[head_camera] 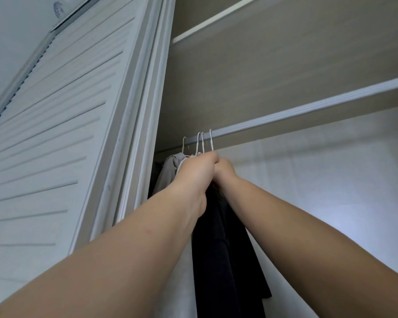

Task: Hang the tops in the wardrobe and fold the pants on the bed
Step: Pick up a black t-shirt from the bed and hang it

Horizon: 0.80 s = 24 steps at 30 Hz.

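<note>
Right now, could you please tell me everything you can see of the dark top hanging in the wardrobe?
The dark top looks black or charcoal, of soft, matte cloth, and hangs straight down in loose folds below the rail. Its upper part is hidden behind the left hand and right hand, which meet at its top beneath the white hanger hooks. A grey garment hangs to its left. Its lower end runs out of view.

both hands, left hand [199, 171] and right hand [225, 168], at white hangers [202, 143] on rail [285, 115]; dark top [218, 249] below
</note>
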Motion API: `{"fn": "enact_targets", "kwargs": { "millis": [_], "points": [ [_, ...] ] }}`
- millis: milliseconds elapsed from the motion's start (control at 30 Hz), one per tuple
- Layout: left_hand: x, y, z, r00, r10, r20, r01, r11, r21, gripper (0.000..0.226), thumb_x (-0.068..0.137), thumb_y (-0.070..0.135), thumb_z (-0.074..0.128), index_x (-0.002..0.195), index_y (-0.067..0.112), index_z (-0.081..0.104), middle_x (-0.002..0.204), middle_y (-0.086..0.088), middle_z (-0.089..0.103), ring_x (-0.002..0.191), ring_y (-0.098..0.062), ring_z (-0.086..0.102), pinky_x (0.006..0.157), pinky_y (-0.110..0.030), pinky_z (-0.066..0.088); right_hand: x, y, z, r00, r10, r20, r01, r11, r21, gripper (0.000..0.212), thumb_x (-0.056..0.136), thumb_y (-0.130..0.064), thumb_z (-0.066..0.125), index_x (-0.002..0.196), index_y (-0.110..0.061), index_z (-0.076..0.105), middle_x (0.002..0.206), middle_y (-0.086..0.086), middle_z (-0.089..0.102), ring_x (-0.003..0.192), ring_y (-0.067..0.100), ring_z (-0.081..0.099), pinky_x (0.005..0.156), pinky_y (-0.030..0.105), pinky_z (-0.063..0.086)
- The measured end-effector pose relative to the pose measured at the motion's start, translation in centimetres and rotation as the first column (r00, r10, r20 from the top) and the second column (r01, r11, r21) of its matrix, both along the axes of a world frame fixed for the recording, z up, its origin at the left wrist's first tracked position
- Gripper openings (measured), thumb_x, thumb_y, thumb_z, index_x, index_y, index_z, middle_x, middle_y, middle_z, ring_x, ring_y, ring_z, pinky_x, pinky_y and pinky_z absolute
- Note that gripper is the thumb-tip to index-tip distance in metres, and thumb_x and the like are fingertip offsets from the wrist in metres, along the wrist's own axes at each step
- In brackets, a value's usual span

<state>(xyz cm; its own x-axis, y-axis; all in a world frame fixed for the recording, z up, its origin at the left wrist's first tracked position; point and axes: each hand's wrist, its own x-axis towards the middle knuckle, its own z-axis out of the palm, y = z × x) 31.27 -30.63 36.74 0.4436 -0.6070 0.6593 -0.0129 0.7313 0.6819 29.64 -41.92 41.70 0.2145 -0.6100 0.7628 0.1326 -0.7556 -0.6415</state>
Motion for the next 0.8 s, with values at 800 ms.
{"fn": "enact_targets", "kwargs": {
  "millis": [800],
  "points": [
    [-4.0, 13.6, -17.2, 0.901, 0.280, 0.330, -0.371, 0.893, 0.255, 0.049, 0.092, 0.025, 0.060, 0.139, 0.024, 0.043, 0.119, 0.007, 0.063, 0.109, -0.006, 0.061, 0.096, -0.036, 0.050, -15.2, 12.0, -21.1, 0.916, 0.331, -0.227, -0.312, 0.943, 0.115, 0.031, 0.092, -0.024, 0.061, 0.122, -0.022, 0.057, 0.105, -0.010, 0.065, 0.102, 0.005, 0.064, 0.090, 0.028, 0.054]
  ]
}}
